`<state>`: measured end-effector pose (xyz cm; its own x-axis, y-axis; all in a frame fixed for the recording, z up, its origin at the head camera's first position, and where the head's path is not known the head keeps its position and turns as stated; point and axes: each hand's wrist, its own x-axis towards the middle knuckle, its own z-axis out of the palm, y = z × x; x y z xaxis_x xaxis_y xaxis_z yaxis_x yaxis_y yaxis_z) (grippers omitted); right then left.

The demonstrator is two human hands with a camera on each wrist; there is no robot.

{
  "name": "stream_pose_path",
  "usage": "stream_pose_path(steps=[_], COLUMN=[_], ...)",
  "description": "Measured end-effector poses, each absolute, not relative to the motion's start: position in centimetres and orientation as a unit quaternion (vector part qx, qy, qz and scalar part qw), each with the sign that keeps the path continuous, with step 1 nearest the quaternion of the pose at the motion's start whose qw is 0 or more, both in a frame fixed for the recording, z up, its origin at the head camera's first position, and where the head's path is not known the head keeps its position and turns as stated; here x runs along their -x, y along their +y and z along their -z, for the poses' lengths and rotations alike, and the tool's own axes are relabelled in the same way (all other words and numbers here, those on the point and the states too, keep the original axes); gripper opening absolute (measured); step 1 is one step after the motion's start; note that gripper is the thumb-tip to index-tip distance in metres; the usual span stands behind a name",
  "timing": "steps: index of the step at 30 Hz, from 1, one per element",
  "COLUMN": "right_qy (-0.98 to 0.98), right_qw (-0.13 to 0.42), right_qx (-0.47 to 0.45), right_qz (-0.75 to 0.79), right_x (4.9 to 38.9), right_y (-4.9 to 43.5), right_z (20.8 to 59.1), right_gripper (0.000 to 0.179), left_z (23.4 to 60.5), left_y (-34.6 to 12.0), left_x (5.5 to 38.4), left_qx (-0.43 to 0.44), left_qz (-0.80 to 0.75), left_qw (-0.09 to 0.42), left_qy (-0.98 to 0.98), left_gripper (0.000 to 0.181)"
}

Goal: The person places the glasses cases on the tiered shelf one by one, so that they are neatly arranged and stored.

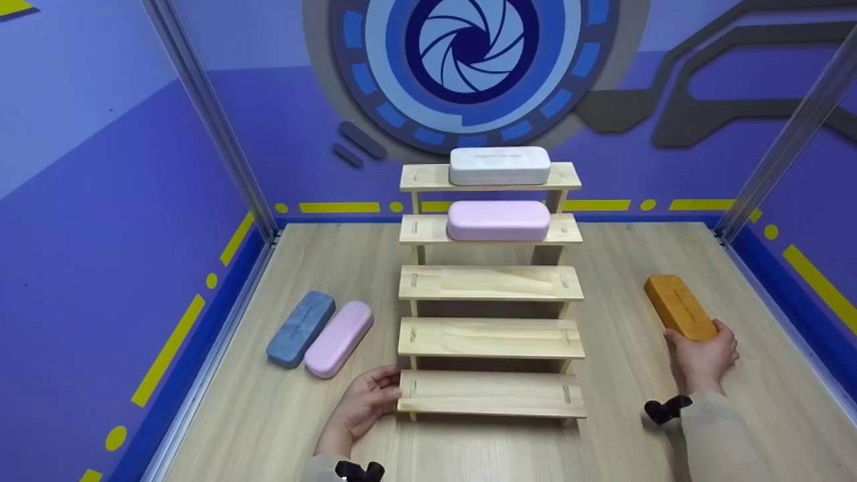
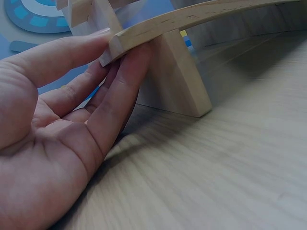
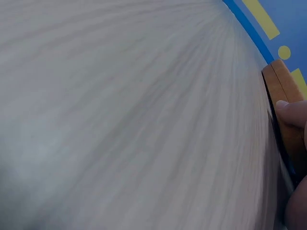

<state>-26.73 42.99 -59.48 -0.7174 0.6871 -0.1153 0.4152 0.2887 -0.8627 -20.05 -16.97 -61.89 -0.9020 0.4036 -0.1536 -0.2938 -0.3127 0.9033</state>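
A five-step wooden rack stands in the middle of the frame on a pale wood table. The left hand, at the lower left of the rack, holds the left end of the lowest step: in the left wrist view the fingers lie straight against the underside and end of that board, with the thumb above its edge. The right hand, at the lower right of the frame, grips the near end of an orange glasses case that lies on the table, well apart from the rack; the right wrist view shows a fingertip pressed on the case's side.

On the top step sits a white case, and on the step below it a pink case. At the left of the frame a blue case and a second pink case lie side by side on the table, touching, near the rack's left side. Blue and purple walls surround the table.
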Motion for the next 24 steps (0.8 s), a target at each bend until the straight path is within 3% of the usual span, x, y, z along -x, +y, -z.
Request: stream_pose_path(steps=[13,24], right_qy=[-0.717,-0.678], right_qw=[0.168,0.179], right_qx=[0.355,0.336], right_qz=[-0.576,-0.628], right_x=[26.3,26.1], right_y=[43.6,43.8], right_z=[58.7,56.8], right_gripper=[0.092,0.095], left_z=[61.9,61.9], left_y=[-16.9,-16.9], left_x=[20.1,20.1], left_qx=[-0.051,-0.058], left_qz=[-0.804,-0.812], left_qw=[0.214,0.216], left_qy=[0.553,0.539], left_gripper=[0.056,0.041])
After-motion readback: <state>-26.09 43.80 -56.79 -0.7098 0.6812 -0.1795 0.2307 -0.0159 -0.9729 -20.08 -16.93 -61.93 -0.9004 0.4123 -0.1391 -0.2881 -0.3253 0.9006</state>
